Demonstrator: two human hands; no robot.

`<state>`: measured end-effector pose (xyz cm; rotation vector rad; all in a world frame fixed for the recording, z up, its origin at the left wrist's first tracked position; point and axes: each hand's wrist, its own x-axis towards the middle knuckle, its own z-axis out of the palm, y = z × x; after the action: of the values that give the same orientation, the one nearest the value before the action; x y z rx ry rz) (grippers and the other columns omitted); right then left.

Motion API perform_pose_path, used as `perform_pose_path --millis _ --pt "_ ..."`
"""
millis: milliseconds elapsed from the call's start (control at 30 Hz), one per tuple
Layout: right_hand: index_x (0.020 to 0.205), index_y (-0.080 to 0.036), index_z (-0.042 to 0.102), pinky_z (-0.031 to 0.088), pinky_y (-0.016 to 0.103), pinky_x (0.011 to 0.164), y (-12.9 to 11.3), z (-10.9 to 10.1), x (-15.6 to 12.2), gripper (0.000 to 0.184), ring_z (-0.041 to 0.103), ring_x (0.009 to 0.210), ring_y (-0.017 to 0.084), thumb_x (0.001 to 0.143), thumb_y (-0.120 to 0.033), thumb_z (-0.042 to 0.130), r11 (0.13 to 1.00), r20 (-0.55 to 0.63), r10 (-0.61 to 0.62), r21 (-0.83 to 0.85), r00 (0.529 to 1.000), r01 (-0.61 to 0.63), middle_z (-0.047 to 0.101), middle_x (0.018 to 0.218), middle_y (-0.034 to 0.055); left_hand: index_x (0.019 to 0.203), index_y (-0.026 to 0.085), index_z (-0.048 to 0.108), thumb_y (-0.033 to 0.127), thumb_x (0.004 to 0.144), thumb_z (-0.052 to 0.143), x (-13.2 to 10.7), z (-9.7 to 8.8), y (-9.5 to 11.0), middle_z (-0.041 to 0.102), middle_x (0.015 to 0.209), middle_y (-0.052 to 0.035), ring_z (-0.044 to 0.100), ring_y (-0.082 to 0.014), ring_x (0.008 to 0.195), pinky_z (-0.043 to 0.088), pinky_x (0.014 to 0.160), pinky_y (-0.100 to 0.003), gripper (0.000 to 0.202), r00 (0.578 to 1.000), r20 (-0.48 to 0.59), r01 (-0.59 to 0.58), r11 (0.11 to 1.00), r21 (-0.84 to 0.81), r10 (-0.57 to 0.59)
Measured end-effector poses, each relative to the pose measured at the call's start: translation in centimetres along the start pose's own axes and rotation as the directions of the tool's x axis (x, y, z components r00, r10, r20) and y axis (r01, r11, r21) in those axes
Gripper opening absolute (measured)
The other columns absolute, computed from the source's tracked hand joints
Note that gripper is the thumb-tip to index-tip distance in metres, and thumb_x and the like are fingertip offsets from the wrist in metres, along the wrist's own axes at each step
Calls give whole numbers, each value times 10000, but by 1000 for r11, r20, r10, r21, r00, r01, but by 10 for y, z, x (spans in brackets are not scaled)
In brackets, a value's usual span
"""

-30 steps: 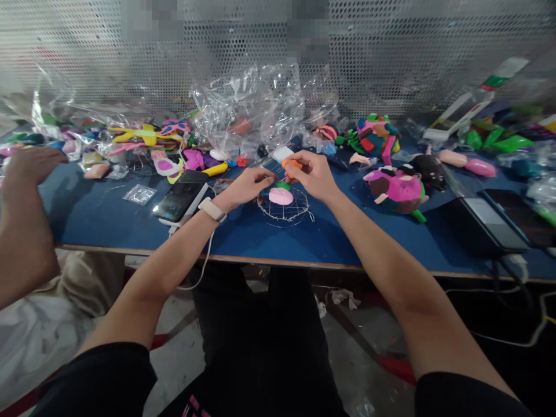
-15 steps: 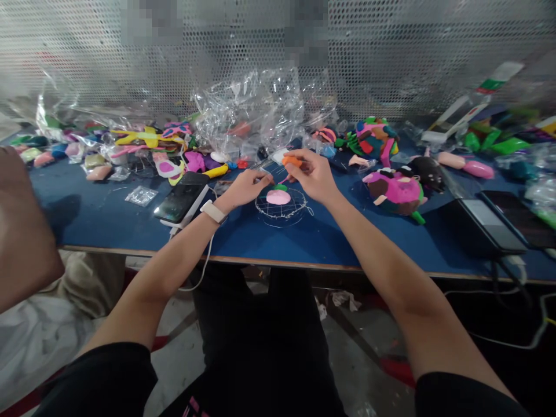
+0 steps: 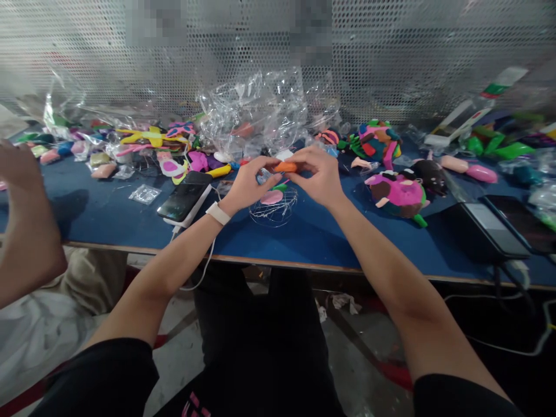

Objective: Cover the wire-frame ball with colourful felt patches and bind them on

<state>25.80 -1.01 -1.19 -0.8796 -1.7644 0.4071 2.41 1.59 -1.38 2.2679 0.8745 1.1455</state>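
One small orange lump (image 3: 285, 167), smooth, rounded and soft-looking like modelling clay, lies between the fingertips at the centre of the frame. The right hand (image 3: 319, 176) pinches its right end, thumb and forefinger brought close together; the left hand (image 3: 249, 184) meets its left end, thumb curled beneath and fingers above, only a small gap apart. The lump is longer than it is tall, its ends hidden by the fingers. Just below the hands, a shallow wire frame (image 3: 275, 215), round and loosely gridded, stands on the blue table (image 3: 243, 246). A flat pale pink piece (image 3: 271, 198) lies at the frame, with a bright green piece (image 3: 280, 187) just behind it; whether either is fixed there cannot be told. The work looks partway along: those two pieces seem to be in place, while the orange one is in hand and not set down, and much of the wire is bare. Farther out, a phone (image 3: 185, 197) rests left of centre, a patchwork pink figure (image 3: 402, 194) sits right of centre, crumpled clear plastic (image 3: 269, 116) fills the upper middle, and another person's hand (image 3: 17, 165) shows at the left edge.
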Motion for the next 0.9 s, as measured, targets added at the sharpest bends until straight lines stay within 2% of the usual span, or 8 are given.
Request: perform_pose_path --millis 100,233,367,500,600,700,900 --pt "1225 -354 877 675 538 996 -2 1 -1 283 758 1117 298 975 -484 842 999 76 -33 2 997 33 788 1249 67 1261 216 788 305 1038 773 0 0 -2 837 1245 -103 745 -232 1136 579 1013 -401 241 1000 -18 8 1000 28 -8" --pt "1330 -351 845 685 511 970 2 3 -2 424 787 1073 284 963 -562 861 998 55 -22 57 998 19 820 1232 62 1156 226 827 295 1043 776 1 -1 -7 856 1141 -72 744 -207 1034 577 969 -390 142 998 -63 -30 1000 9 30" --pt "1189 -309 884 684 466 900 5 4 -2 438 806 954 256 954 -675 837 999 33 -47 7 998 47 861 1105 49 1080 244 842 276 1035 790 2 1 -13 834 992 -42 719 -188 920 557 871 -370 76 986 -110 -130 992 -2 129" --pt "1091 -307 907 656 432 858 5 7 -2 416 797 887 232 988 -693 792 995 13 -87 -57 996 88 863 991 30 989 253 832 272 1040 787 2 1 -16 803 907 -29 698 -180 858 543 813 -361 71 975 -120 -188 982 -6 186" --pt "1093 -322 914 628 407 840 4 8 -2 389 783 874 219 1051 -659 725 989 55 -101 -103 993 106 845 942 14 906 252 808 342 1069 763 3 1 -17 767 830 -23 671 -181 811 531 777 -357 192 969 -115 -219 976 19 220" --pt "1183 -341 903 623 404 869 2 7 -2 338 783 927 221 1099 -586 685 979 90 -132 -146 987 145 846 1002 12 883 240 784 422 1094 727 3 -1 -16 748 799 -27 661 -186 793 519 767 -359 285 957 -127 -253 964 77 261" --pt "1407 -375 819 635 418 946 3 4 0 312 776 1070 224 1143 -383 653 925 65 -311 -209 948 318 821 1212 38 1015 217 788 501 1066 755 1 -3 -12 800 947 -60 722 -213 916 561 866 -376 291 936 -124 -306 936 175 329"
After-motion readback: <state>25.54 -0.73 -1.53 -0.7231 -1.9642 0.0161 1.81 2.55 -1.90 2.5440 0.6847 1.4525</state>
